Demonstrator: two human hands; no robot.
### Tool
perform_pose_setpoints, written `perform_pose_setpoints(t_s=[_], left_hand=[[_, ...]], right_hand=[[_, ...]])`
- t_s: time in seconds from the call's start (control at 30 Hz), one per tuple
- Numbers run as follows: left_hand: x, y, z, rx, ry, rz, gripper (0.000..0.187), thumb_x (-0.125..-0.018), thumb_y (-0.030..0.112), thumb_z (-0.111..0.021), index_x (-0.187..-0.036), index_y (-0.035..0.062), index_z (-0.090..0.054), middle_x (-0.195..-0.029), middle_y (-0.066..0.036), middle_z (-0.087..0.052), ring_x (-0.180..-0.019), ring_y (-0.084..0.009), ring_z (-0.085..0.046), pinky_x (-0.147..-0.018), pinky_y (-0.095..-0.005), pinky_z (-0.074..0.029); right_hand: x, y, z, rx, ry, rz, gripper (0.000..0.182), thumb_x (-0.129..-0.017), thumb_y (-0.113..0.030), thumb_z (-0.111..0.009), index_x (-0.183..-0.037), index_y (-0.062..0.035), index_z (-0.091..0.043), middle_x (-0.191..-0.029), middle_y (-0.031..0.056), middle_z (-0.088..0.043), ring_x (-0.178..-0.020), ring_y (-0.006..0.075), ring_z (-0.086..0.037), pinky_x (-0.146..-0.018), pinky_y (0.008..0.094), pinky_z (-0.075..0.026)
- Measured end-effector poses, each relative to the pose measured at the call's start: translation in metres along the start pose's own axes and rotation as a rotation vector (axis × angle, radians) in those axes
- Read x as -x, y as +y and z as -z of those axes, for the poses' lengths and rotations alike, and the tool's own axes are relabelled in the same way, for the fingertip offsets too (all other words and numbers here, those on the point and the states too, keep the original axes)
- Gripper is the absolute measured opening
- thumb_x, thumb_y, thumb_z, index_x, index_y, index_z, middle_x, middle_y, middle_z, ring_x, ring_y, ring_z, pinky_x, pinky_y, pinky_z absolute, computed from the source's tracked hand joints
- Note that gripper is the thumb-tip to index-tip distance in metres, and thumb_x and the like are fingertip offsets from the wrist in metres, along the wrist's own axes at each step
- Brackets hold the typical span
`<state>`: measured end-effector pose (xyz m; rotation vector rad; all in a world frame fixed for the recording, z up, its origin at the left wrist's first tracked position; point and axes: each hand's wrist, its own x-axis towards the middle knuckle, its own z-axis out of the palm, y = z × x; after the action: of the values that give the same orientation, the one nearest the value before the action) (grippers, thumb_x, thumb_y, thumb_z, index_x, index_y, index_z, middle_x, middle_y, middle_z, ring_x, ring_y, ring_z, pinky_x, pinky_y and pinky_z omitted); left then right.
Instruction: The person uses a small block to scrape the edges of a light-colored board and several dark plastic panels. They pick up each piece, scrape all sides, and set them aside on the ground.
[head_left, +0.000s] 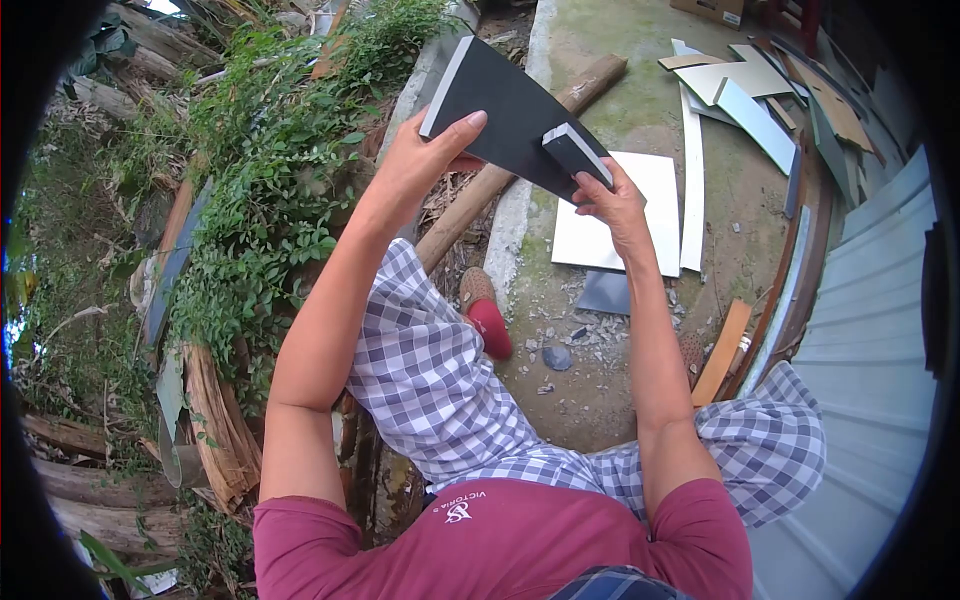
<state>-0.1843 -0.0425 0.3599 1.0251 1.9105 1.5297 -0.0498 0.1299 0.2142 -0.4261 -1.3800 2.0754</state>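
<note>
Held up in front of the body, a dark triangular tile piece point(505, 110) is gripped at its left edge by the left hand point(425, 160), whose thumb is laid across the dark face while the other fingers are curled behind the piece and hidden from view. A small dark block point(577, 153) with a pale edge is pinched between the thumb and fingers point(592, 183) of the right hand point(615, 205) and is pressed against the lower right edge of the tile piece. Both arms are raised above checked trousers point(450, 390), and a red shoe point(487, 318) is seen on the concrete floor point(620, 60) below. A white square tile point(640, 215) lies flat on that floor just beyond the right hand, with a small grey tile shard point(605, 292) near it. Pale offcut strips point(730, 90) are scattered farther off to the right. A wooden pole point(500, 180) is crossed behind the held piece, beside green weeds point(270, 170).
</note>
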Motion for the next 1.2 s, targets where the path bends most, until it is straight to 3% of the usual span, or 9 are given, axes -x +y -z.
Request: perform_pose_setpoints(t_s=[0.1,0.27,0.4,0.57,0.67,0.8,0.87,0.97,1.2], left_hand=[[0.0,-0.002,0.001,0.005,-0.008,0.021,0.052,-0.085,0.037,-0.058,-0.114,-0.0056,-0.048,-0.103,-0.016,-0.058,-0.091,-0.0238,-0.062,-0.083,-0.0368,-0.052],[0.002,-0.001,0.0,0.018,-0.003,0.013,0.053,-0.085,0.037,-0.058,-0.114,-0.0055,-0.048,-0.103,-0.015,-0.058,-0.092,-0.0224,-0.061,-0.082,-0.0367,-0.052],[0.008,0.007,-0.006,-0.031,-0.025,-0.017,0.047,-0.085,0.033,-0.059,-0.113,-0.0032,-0.052,-0.103,-0.013,-0.059,-0.092,-0.0191,-0.06,-0.079,-0.0337,-0.053],[0.014,0.01,-0.017,-0.016,-0.018,-0.089,0.045,-0.084,0.034,-0.061,-0.11,-0.0027,-0.055,-0.093,-0.009,-0.062,-0.083,-0.0129,-0.06,-0.07,-0.0254,-0.051],[0.019,0.007,-0.015,-0.014,-0.018,-0.078,0.047,-0.084,0.034,-0.062,-0.111,-0.0031,-0.054,-0.094,-0.01,-0.062,-0.084,-0.0138,-0.06,-0.072,-0.0268,-0.051],[0.022,-0.006,-0.008,-0.052,-0.017,-0.045,0.046,-0.083,0.032,-0.063,-0.109,-0.0046,-0.055,-0.096,-0.011,-0.061,-0.086,-0.0151,-0.059,-0.076,-0.0287,-0.051],[0.026,-0.008,-0.009,-0.051,0.025,-0.01,0.043,-0.085,0.03,-0.061,-0.109,-0.005,-0.055,-0.098,-0.012,-0.061,-0.088,-0.017,-0.06,-0.078,-0.0298,-0.051],[0.03,-0.011,-0.01,-0.035,0.041,0.025,0.039,-0.087,0.022,-0.057,-0.113,-0.0063,-0.051,-0.106,-0.016,-0.058,-0.094,-0.0224,-0.06,-0.081,-0.0367,-0.051],[0.028,-0.024,0.0,-0.081,0.072,0.04,0.046,-0.085,0.03,-0.061,-0.115,-0.0036,-0.052,-0.106,-0.013,-0.059,-0.094,-0.0187,-0.059,-0.083,-0.0329,-0.049]], right_hand=[[0.002,-0.006,-0.001,0.632,-0.143,0.131,0.032,-0.08,-0.03,-0.065,-0.09,-0.0015,-0.056,-0.069,0.0044,-0.061,-0.064,0.0107,-0.058,-0.058,0.0239,-0.045],[0.019,-0.045,-0.04,0.428,-0.158,0.169,0.033,-0.086,-0.032,-0.057,-0.093,-0.0007,-0.051,-0.071,0.0077,-0.062,-0.063,0.0144,-0.06,-0.059,0.0278,-0.046],[0.02,-0.089,-0.073,0.479,0.024,0.407,0.037,-0.089,-0.035,-0.053,-0.106,-0.002,-0.049,-0.07,0.0095,-0.062,-0.065,0.0172,-0.063,-0.059,0.032,-0.048],[0.008,-0.119,-0.088,0.842,0.166,0.71,0.045,-0.087,-0.041,-0.053,-0.119,-0.0085,-0.049,-0.08,0.0185,-0.064,-0.076,0.0347,-0.064,-0.066,0.0408,-0.049],[0.011,-0.114,-0.073,0.967,0.162,0.705,0.045,-0.087,-0.04,-0.052,-0.122,-0.0121,-0.049,-0.087,0.0214,-0.064,-0.082,0.0399,-0.06,-0.07,0.0449,-0.048],[-0.004,-0.066,-0.02,1.037,0.184,0.548,0.044,-0.087,-0.04,-0.05,-0.123,-0.0139,-0.048,-0.085,0.0216,-0.064,-0.081,0.0401,-0.061,-0.069,0.0456,-0.048],[-0.01,-0.038,0.015,1.118,0.159,0.265,0.046,-0.088,-0.042,-0.047,-0.124,-0.014,-0.047,-0.086,0.0211,-0.064,-0.081,0.041,-0.061,-0.069,0.0466,-0.047],[-0.024,0.016,0.074,1.169,0.21,0.092,0.048,-0.087,-0.043,-0.046,-0.126,-0.0148,-0.045,-0.087,0.0231,-0.063,-0.083,0.0424,-0.06,-0.071,0.0476,-0.046],[-0.046,0.102,0.184,1.194,0.334,-0.108,0.05,-0.087,-0.043,-0.045,-0.129,-0.0172,-0.039,-0.098,0.0243,-0.061,-0.093,0.0424,-0.057,-0.078,0.0483,-0.045]])
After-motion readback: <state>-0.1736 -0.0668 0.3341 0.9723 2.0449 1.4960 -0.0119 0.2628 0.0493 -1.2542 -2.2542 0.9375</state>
